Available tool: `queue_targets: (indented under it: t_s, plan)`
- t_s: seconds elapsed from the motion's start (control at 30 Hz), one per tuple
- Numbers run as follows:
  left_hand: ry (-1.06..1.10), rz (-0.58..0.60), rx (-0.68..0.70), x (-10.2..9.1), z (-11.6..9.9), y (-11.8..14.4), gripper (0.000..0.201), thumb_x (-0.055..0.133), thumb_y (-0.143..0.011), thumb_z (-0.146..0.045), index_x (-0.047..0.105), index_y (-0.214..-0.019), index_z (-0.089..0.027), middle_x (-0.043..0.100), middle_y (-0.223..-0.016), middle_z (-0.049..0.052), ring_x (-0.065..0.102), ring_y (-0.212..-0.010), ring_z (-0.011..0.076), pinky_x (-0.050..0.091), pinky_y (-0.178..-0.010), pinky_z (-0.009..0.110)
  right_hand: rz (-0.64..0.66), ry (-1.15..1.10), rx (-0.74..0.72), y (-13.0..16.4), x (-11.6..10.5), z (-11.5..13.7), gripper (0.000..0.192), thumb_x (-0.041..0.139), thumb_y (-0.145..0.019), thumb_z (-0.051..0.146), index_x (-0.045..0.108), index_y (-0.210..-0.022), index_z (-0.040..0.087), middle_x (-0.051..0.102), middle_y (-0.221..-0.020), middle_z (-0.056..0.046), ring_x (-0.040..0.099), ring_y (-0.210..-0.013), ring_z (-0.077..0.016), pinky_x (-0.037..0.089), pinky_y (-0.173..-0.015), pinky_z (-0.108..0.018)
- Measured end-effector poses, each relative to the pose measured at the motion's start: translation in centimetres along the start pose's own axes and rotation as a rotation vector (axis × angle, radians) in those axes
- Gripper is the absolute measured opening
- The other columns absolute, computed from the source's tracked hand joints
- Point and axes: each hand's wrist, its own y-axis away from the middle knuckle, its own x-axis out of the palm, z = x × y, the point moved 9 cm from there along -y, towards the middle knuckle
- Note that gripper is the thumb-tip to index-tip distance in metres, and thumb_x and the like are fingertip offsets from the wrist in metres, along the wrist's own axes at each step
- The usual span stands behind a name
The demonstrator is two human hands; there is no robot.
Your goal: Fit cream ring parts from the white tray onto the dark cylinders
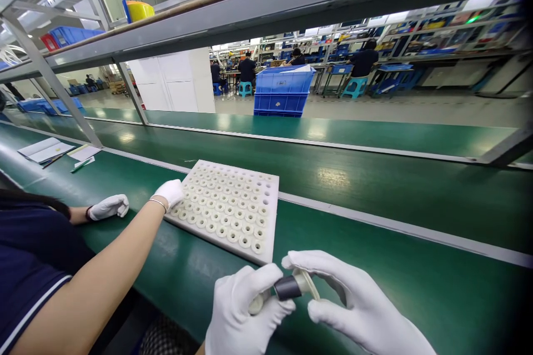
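My left hand, in a white glove, pinches a short black sleeve between thumb and fingers. A round off-white piece shows in the curl of that same hand. With thumb and fingertips, my gloved right hand grips the rim of an off-white flanged part. The part's neck meets the end of the black sleeve; how far one sits in the other I cannot tell. Just beyond my hands lies a white foam tray holding rows of similar off-white round parts, with several bare holes near its far right corner.
To the left, a co-worker's gloved hand touches the tray's left side; their other hand rests on the green bench. Papers and a pen lie farther left. A metal shelf frame spans overhead. Blue crates stand beyond the bench.
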Motion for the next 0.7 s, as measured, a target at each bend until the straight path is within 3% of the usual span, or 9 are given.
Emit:
queue_targets:
  t_s: [0.17,0.27,0.43,0.57,0.7]
  plan:
    - [-0.164,-0.021,0.054,-0.1,-0.4,0.6,0.029,0.064,-0.089,-0.024,0.059,-0.118,-0.026,0.055,-0.063,-0.005,0.052,-0.049,0.0091,0.042,-0.049,0.024,0.016,-0.054,0.028,0.1,0.3,-0.2,0.043,0.075,-0.081,0.046,0.065,-0.123,0.042,0.076,-0.108,0.001,0.073,-0.094,-0.017,0.061,-0.083,-0.021]
    - [-0.138,-0.035,0.029,-0.2,-0.3,0.8,0.029,0.063,-0.09,-0.023,0.058,-0.117,-0.027,0.06,-0.067,-0.005,0.055,-0.051,0.0087,0.046,-0.052,0.022,0.002,-0.045,-0.002,0.2,0.3,0.2,0.04,0.075,-0.083,0.038,0.065,-0.121,0.043,0.076,-0.109,0.002,0.073,-0.096,-0.0161,0.06,-0.084,-0.02]
    - [0.03,0.069,-0.151,0.6,1.3,0.9,0.025,0.066,-0.088,-0.034,0.063,-0.11,-0.025,0.068,-0.073,-0.002,0.057,-0.054,0.0072,0.049,-0.053,0.018,0.022,-0.086,-0.066,0.3,0.5,1.0,0.037,0.072,-0.086,0.024,0.065,-0.117,0.043,0.075,-0.111,0.002,0.071,-0.1,-0.0173,0.06,-0.086,-0.025]
    - [0.271,0.168,-0.365,1.6,2.9,1.1,0.039,0.067,-0.083,-0.053,0.068,-0.104,-0.019,0.072,-0.075,0.003,0.06,-0.058,0.0091,0.05,-0.054,0.017,0.103,-0.121,-0.094,0.3,0.9,1.3,0.04,0.067,-0.087,0.015,0.066,-0.119,0.039,0.074,-0.112,-0.002,0.07,-0.101,-0.0214,0.062,-0.084,-0.032]
    - [0.199,0.119,-0.336,1.0,2.7,1.0,0.03,0.067,-0.085,-0.044,0.07,-0.104,-0.021,0.074,-0.077,0.003,0.064,-0.06,0.0098,0.053,-0.059,0.017,0.034,-0.037,-0.08,0.4,0.4,1.0,0.044,0.074,-0.084,0.021,0.065,-0.122,0.041,0.074,-0.115,-0.001,0.071,-0.104,-0.0205,0.061,-0.088,-0.028]
